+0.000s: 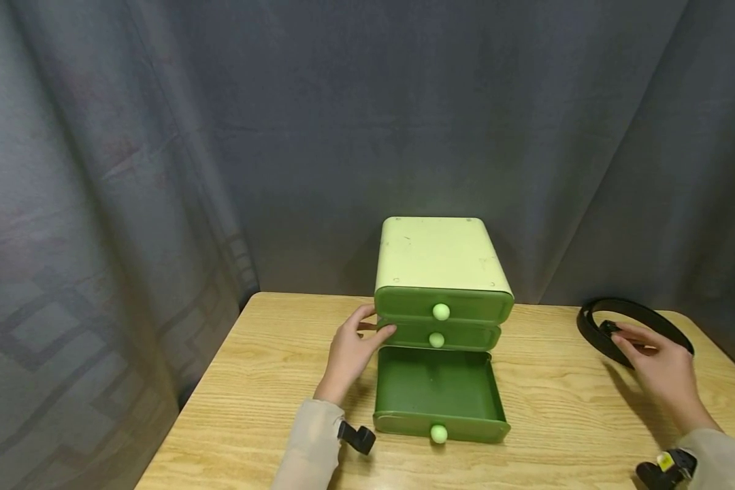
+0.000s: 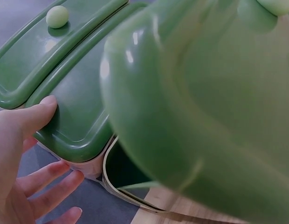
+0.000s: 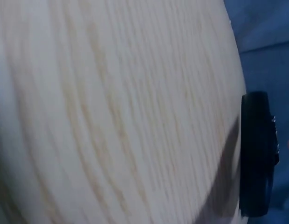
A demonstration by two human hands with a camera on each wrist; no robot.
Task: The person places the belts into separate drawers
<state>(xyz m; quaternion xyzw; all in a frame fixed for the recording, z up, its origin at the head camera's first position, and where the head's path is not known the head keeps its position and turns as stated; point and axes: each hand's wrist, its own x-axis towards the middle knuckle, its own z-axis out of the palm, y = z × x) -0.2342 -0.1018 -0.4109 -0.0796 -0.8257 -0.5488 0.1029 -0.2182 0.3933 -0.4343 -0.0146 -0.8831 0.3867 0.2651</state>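
My left hand (image 1: 352, 350) is at the left side of a small cabinet with a pale yellow-green top (image 1: 437, 252). Its thumb (image 2: 44, 109) lies on the left end of the middle green drawer (image 1: 465, 336), while the other fingers extend along the cabinet's side. The bottom drawer (image 1: 435, 384) is pulled out, with a bare interior. At the right, my right hand (image 1: 664, 364) pinches the dark buckle (image 1: 609, 328) of a coiled black belt (image 1: 640, 312). In the right wrist view the coil (image 3: 256, 154) appears edge-on and most of the hand is out of frame.
The top drawer (image 1: 471, 307) is closed, with a round pale knob (image 1: 441, 312). The bottom drawer's front (image 2: 219, 116) fills much of the left wrist view. A wooden table (image 1: 282, 354) supports everything, and dark grey curtains (image 1: 355, 136) hang behind and at the left.
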